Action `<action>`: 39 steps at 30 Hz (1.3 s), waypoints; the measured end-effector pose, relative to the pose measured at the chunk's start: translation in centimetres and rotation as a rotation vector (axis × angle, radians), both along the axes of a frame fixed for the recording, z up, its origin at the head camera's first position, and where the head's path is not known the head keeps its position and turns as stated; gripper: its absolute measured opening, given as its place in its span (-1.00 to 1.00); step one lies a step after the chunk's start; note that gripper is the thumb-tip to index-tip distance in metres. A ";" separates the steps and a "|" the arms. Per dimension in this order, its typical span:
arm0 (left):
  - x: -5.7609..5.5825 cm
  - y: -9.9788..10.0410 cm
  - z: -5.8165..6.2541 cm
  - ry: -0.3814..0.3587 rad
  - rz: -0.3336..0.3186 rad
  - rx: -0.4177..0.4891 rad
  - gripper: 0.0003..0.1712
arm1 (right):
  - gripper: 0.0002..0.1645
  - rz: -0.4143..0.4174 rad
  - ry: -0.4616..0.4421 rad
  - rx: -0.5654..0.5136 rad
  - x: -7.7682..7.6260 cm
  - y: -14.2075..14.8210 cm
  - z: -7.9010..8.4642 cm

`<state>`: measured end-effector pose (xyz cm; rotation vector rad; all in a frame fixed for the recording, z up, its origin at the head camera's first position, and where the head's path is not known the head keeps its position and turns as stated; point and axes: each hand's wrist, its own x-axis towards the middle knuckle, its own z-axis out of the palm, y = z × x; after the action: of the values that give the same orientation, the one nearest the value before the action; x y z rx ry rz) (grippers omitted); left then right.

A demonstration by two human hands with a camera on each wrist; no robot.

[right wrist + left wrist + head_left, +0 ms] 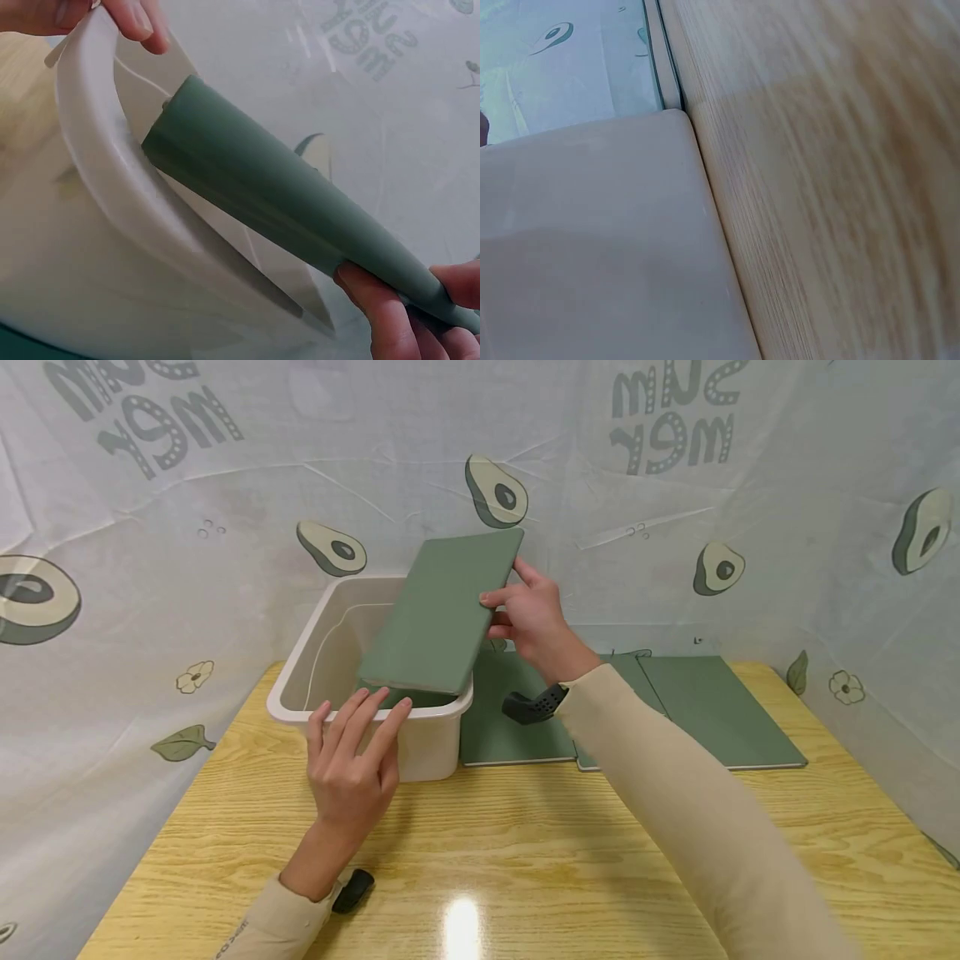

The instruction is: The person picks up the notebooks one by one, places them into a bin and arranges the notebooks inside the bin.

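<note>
A green notebook point(442, 610) is tilted over the opening of a white plastic bin point(435, 743), its lower end close to the front rim. My right hand point(528, 614) grips the notebook's right edge, thumb on the cover and fingers underneath. The right wrist view shows the notebook point(255, 172) along its rounded spine, with my right fingers point(386, 307) pinching its far end. My left hand point(352, 760) holds the bin's front rim, fingertips hooked over it. Below the raised notebook, another green surface point(423, 700) shows inside the bin.
Several more green notebooks point(720, 718) lie side by side on the wooden table point(480, 835), right of the bin. Behind the table hangs a pale cloth point(420, 427) printed with avocados and lettering. The bin's outer wall point(600, 247) fills much of the left wrist view.
</note>
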<state>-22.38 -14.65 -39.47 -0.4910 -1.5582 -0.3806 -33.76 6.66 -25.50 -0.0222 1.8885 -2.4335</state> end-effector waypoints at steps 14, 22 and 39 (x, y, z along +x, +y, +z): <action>0.0 -0.2 0.1 0.007 -0.017 0.007 -0.65 | 0.04 0.029 -0.005 0.063 0.0 -3.7 -0.8; 0.1 -0.6 -0.1 -0.006 -0.018 0.001 -0.67 | 0.01 0.050 -0.019 0.092 -0.2 -5.0 -1.1; 0.0 -0.9 -0.4 -0.010 -0.020 -0.004 -0.69 | 0.10 0.087 -0.044 0.208 -0.4 -6.4 -1.6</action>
<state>-22.36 -15.59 -39.85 -0.5089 -1.5648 -0.3956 -34.20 0.23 -27.15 -0.0394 2.0639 -2.1539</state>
